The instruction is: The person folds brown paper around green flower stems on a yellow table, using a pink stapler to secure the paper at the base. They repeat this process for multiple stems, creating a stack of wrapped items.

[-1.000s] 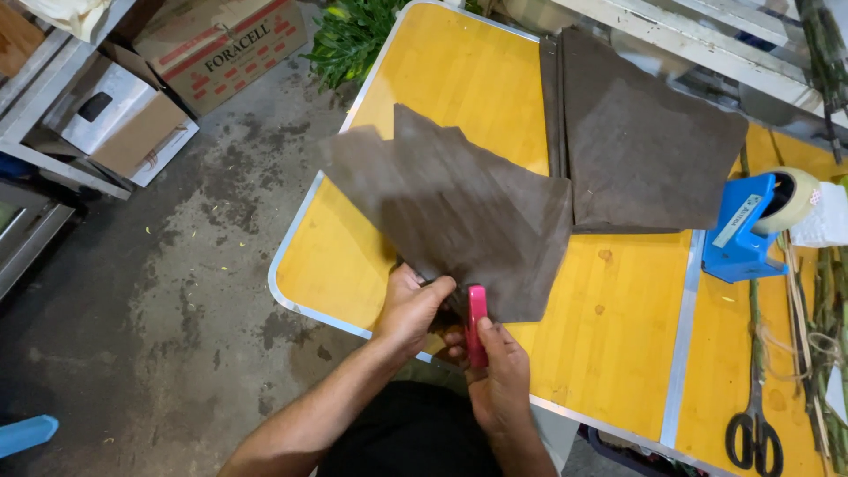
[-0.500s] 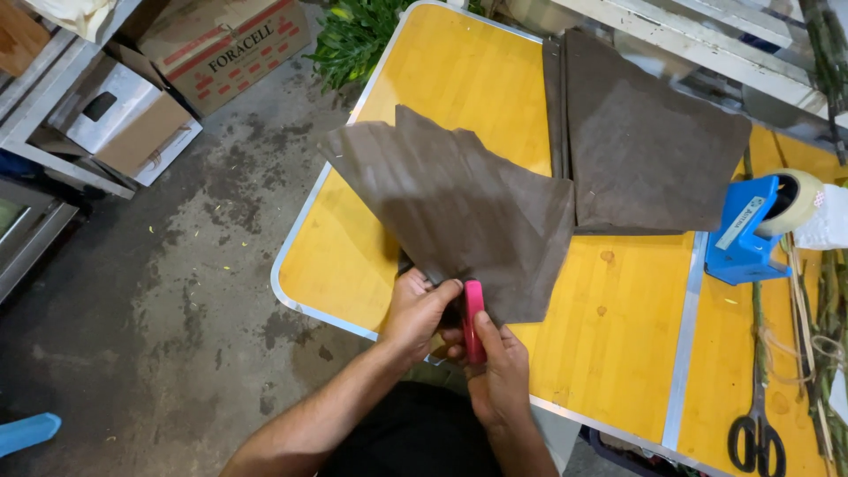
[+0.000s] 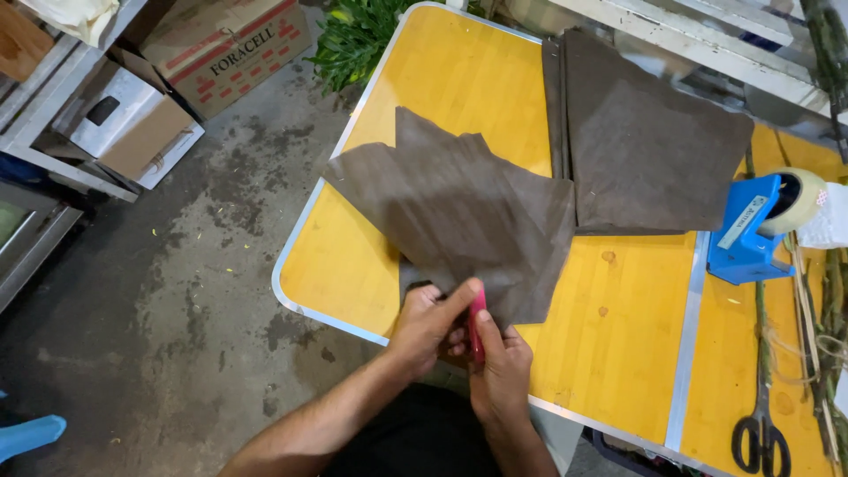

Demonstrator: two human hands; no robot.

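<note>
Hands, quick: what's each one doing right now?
Left hand: closed, pinching the brown paper sheets.
Right hand: closed around a pink stapler-like tool.

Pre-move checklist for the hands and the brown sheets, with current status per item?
1. Left hand on the near edge of the fanned brown sheets: ok.
2. Right hand gripping the pink tool: ok.
3. Tool tip meeting the sheet edge: cannot tell, fingers hide it.
4. Sheets fully supported by the yellow table: not ok, one corner overhangs the left rim.
5. Second brown stack apart from the hands: ok.
6. Scissors and blue tape dispenser away from the hands: ok.
</note>
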